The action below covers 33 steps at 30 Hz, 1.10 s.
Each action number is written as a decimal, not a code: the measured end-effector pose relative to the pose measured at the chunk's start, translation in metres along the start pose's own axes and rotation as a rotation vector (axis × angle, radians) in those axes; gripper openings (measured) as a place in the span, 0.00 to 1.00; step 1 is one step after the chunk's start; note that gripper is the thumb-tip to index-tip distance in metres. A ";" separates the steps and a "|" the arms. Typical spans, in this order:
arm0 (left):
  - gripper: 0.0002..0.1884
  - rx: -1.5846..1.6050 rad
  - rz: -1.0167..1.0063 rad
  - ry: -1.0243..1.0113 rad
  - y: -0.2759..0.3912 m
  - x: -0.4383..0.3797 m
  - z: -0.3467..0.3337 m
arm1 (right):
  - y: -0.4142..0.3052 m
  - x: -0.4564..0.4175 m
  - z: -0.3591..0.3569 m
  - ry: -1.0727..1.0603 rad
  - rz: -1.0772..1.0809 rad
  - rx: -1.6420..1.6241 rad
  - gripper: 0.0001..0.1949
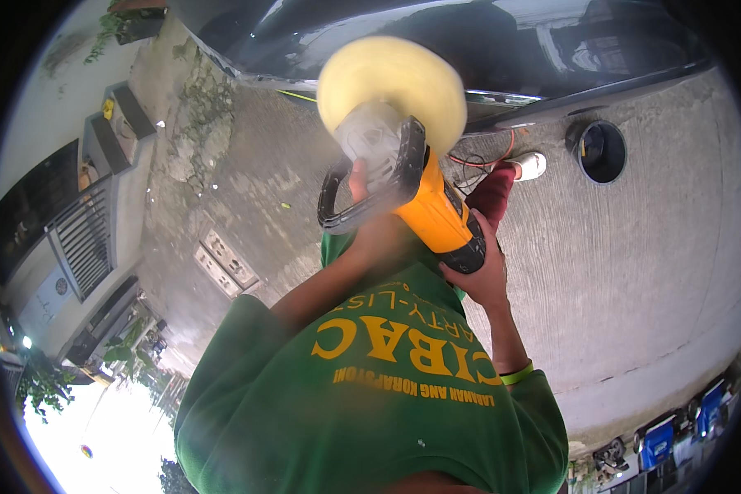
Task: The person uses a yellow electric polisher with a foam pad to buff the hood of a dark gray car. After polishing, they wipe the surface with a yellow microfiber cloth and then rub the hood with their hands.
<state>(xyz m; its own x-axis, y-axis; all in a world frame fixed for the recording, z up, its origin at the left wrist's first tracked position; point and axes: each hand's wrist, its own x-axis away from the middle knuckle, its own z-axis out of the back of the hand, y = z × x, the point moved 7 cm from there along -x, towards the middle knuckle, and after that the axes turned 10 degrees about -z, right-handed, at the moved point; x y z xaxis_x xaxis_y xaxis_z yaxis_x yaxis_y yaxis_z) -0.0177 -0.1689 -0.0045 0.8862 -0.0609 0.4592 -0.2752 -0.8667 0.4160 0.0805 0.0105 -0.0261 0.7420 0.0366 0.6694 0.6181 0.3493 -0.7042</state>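
Note:
An orange and black rotary polisher (438, 207) spans the middle of the view, with a round yellow polishing pad (401, 80) at its far end. The pad's face looks blurred and overlaps the lower edge of a dark glossy car body (500, 43); whether they touch, I cannot tell. My left hand (373, 216) is on the black loop handle by the grey gear head, one digit showing inside the loop; the handle hides part of it. My right hand (485, 265) wraps the black rear end of the polisher's body.
A dark round bucket (602, 152) stands on the concrete at the right, with something inside. An orange cord (494, 162) lies under the car's edge near a foot in a white slipper (531, 167). A concrete block (225, 262) is on the ground at the left, before a railing (83, 238).

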 end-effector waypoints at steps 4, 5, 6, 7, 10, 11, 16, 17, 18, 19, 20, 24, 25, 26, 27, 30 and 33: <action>0.37 -0.478 -0.152 0.179 0.015 -0.024 -0.020 | -0.016 -0.004 0.016 0.127 0.109 -0.089 0.54; 0.37 -0.508 -0.176 0.132 0.014 -0.028 -0.012 | -0.019 -0.003 0.018 0.151 0.135 -0.106 0.55; 0.37 -0.457 -0.144 0.151 0.011 -0.025 -0.004 | -0.011 -0.003 0.015 0.129 0.079 -0.123 0.55; 0.37 -0.407 -0.113 0.169 0.007 -0.020 0.002 | -0.008 -0.002 0.014 0.123 0.075 -0.055 0.55; 0.37 -0.331 -0.079 0.157 0.003 -0.001 0.023 | 0.000 0.005 0.007 0.054 0.018 0.090 0.54; 0.37 -0.321 -0.072 0.143 0.003 0.003 0.029 | 0.001 0.008 0.004 0.041 0.000 0.115 0.54; 0.37 -0.417 -0.056 0.215 0.010 -0.001 0.025 | -0.005 0.005 0.003 0.041 -0.031 0.046 0.54; 0.36 -0.405 -0.069 0.209 0.015 -0.005 0.018 | -0.011 0.004 0.004 0.070 0.016 0.028 0.54; 0.36 -0.395 -0.083 0.203 0.019 -0.010 0.010 | -0.018 0.002 0.006 0.101 0.063 0.010 0.54; 0.35 -0.385 -0.095 0.198 0.022 -0.015 0.004 | -0.027 0.001 0.008 0.131 0.111 -0.007 0.54; 0.35 -0.394 -0.136 0.202 0.027 -0.019 0.000 | -0.034 0.001 0.008 0.144 0.117 -0.013 0.53; 0.34 -0.377 -0.233 0.260 0.038 -0.028 -0.007 | -0.045 -0.008 0.004 0.152 0.125 -0.015 0.53; 0.34 -0.364 -0.259 0.254 0.042 -0.034 -0.002 | -0.048 -0.011 0.001 0.156 0.139 -0.005 0.53; 0.34 -0.342 -0.264 0.301 0.044 -0.036 0.005 | -0.050 -0.014 -0.002 0.159 0.154 0.007 0.53; 0.34 -0.328 -0.247 0.315 0.047 -0.035 0.005 | -0.049 -0.019 -0.007 0.143 0.159 0.004 0.53; 0.34 -0.286 -0.229 0.370 0.056 -0.029 0.017 | -0.038 -0.029 -0.024 0.126 0.222 0.024 0.52; 0.35 -0.392 -0.388 0.309 0.070 -0.037 0.059 | -0.037 -0.042 -0.041 0.023 0.124 0.028 0.54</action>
<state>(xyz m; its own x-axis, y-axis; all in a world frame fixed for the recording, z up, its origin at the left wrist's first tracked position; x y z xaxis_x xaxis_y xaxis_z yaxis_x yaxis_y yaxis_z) -0.0476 -0.2567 -0.0379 0.8167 0.4178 0.3980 -0.1231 -0.5476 0.8276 0.0369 -0.0428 -0.0378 0.8182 0.0600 0.5719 0.5140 0.3695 -0.7741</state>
